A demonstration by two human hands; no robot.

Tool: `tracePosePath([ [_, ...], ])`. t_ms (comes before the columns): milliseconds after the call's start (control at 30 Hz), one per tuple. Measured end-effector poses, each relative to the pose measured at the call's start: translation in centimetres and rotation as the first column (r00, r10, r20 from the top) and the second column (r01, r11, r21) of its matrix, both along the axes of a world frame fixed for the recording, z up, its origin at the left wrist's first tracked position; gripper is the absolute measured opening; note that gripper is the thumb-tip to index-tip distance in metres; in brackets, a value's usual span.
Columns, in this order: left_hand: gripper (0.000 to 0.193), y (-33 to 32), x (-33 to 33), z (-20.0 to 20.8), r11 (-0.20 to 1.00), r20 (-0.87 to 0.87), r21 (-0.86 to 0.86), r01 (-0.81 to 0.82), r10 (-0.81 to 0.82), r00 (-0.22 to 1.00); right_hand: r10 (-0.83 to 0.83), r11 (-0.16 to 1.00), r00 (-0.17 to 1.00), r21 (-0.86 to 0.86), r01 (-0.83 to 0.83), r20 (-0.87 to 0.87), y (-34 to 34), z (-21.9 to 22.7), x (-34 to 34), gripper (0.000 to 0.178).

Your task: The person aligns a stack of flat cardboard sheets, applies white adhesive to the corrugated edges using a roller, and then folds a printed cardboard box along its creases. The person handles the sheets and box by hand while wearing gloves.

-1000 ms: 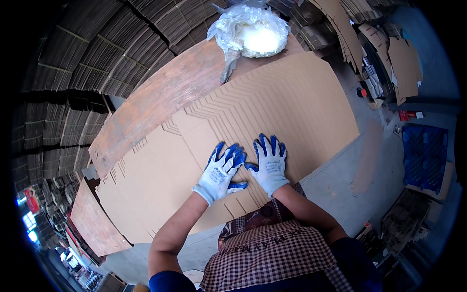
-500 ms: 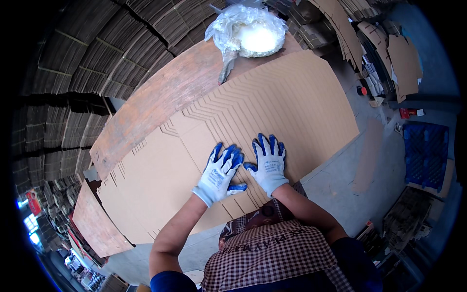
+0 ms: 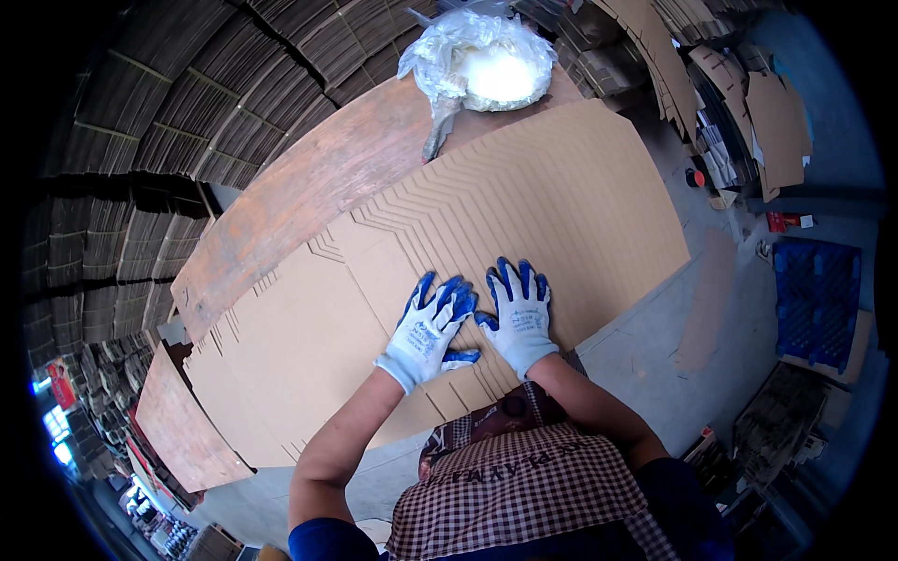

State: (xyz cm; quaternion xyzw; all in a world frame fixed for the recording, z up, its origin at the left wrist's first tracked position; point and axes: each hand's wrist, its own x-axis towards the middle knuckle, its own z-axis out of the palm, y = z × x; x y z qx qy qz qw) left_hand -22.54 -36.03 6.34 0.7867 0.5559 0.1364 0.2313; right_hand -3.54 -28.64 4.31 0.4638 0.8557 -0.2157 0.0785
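Several flat brown cardboard sheets (image 3: 580,196) lie fanned out on a wooden table, their slotted edges stepped one behind another. My left hand (image 3: 428,329), in a white glove with blue coated fingers, rests on the stepped edges near the table's front side. Its fingers are spread and the thumb points right. Beside it, my right hand (image 3: 519,313) in a matching glove lies flat on the cardboard, fingers apart and pointing away from me. Neither hand grips anything. The thumb of the right hand comes close to the fingertips of the left.
A white bowl (image 3: 500,75) wrapped in clear plastic, with a brush-like handle beside it, stands at the table's far edge (image 3: 309,178). Tall stacks of bundled cardboard (image 3: 178,103) rise at the left. A blue pallet (image 3: 816,299) and a cardboard strip (image 3: 707,299) are on the floor at right.
My left hand has shifted very slightly to the right over the sheets. My right hand stays nearly in place, and the cardboard looks unmoved.
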Motion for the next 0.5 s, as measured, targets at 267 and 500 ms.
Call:
tracePosePath([
  [267, 0.093, -0.1, -0.1, 0.0, 1.0, -0.001, -0.008, -0.004, 0.004, 1.0, -0.007, 1.0, 1.0, -0.031, 0.007, -0.011, 0.2, 0.2, 0.0, 0.079],
  [500, 0.093, -1.0, -1.0, 0.2, 1.0, -0.002, 0.009, -0.014, 0.014, 1.0, 0.005, 1.0, 0.999, 0.003, -0.006, 0.045, 0.0, 0.6, -0.5, 0.091],
])
